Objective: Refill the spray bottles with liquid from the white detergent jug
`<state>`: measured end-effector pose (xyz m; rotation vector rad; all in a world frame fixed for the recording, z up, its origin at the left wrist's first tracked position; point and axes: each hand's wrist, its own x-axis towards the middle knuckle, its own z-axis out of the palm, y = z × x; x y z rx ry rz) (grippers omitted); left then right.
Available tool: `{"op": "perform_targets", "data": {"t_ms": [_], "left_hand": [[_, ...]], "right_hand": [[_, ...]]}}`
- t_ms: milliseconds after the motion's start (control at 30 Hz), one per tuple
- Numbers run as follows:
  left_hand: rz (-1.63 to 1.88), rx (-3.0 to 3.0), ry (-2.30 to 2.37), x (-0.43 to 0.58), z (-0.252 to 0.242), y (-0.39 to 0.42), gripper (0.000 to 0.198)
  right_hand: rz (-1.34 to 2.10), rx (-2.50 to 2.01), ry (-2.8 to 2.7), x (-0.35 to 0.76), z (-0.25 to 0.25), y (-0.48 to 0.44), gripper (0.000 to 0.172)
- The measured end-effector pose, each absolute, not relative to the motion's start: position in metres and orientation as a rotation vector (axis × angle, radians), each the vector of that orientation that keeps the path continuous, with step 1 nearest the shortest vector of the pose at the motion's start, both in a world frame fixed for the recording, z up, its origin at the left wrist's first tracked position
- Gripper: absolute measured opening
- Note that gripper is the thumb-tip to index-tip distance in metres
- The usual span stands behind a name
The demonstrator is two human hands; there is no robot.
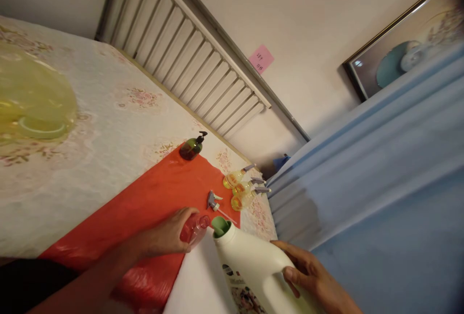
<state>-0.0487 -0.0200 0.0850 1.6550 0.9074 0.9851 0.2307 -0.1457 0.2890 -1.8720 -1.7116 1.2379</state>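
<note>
My left hand (179,234) is wrapped round a small clear spray bottle (196,230) that has no top on it. Its open neck points toward the green spout of a large white detergent jug (250,263). My right hand (308,270) grips that jug by its handle, and the jug leans toward the bottle. Whether liquid flows between spout and neck I cannot make out. A grey-and-white trigger sprayer head (214,201) with its tube lies on the red sheet (155,198) just beyond the bottle.
Several spray bottles with yellow liquid (242,189) stand past the sheet's right end. A dark green pump bottle (191,148) stands at its far edge. On the flowered tablecloth (108,159), a yellow-tinted clear basin (36,92) sits left. Behind are a radiator (188,48) and blue curtain (362,183).
</note>
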Motion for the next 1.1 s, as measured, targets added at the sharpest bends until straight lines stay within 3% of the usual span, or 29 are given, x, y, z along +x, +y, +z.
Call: {"op": "perform_targets", "data": {"t_ms": [333,500,1100], "left_hand": [[0.814,1.745,0.808,-0.058,0.072,-0.009,0.063],[0.882,1.749,0.798,-0.055,0.073,-0.011,0.053],[0.868,1.73,0.801,-0.056,0.077,-0.014,0.054]], "right_hand": [[1.224,-1.88,-1.805,0.225,0.292,-0.139,0.062],[1.232,-1.877,-1.833,0.224,0.295,-0.137,0.06],[1.225,-1.9,-1.873,0.223,0.302,-0.13,0.058]]}}
